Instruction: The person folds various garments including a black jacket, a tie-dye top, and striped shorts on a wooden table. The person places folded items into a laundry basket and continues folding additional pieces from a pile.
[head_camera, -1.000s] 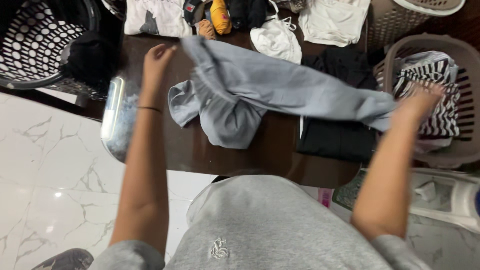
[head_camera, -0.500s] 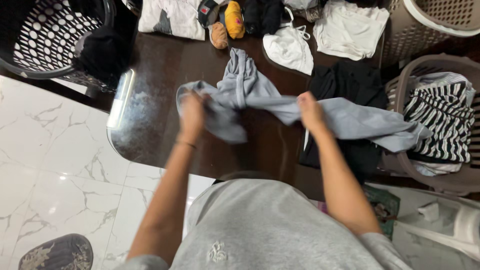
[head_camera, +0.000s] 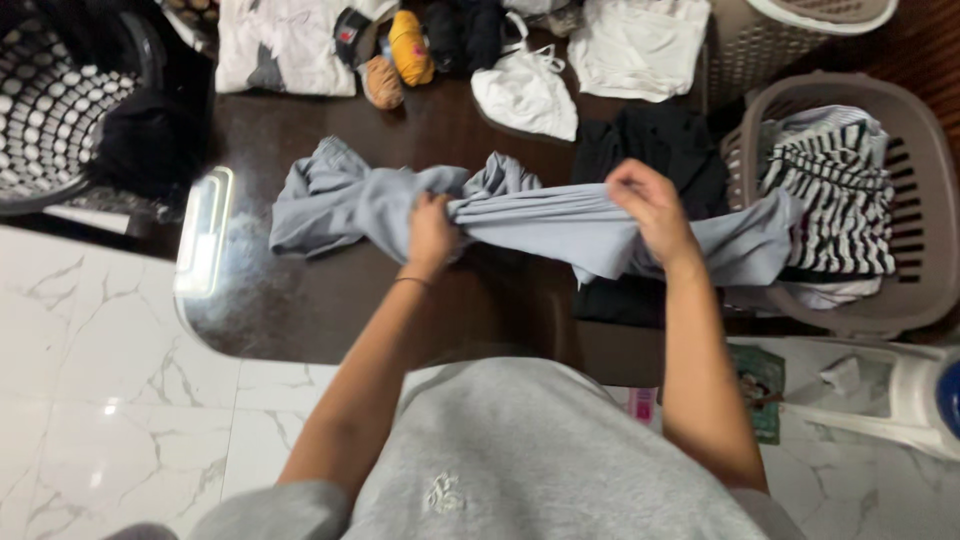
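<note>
Light grey cloth garment (head_camera: 520, 215): stretched across the dark glossy desk (head_camera: 300, 290), one end draping the brown plastic basket (head_camera: 920, 200). Left hand (head_camera: 432, 232) fingers clamped on its bunched middle; right hand (head_camera: 650, 205) fingers pinching its upper edge.

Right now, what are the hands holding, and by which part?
Both hold one grey garment. The left hand bunches it near its middle; the right hand pinches the top edge further right. Its ends trail over the dark table and the basket.

A garment (head_camera: 520, 225) is stretched across the table (head_camera: 300, 310) between the left hand (head_camera: 432, 232) and right hand (head_camera: 650, 205). A basket (head_camera: 925, 200) is set to its right, and folded clothes (head_camera: 640, 45) are laid behind it.
</note>
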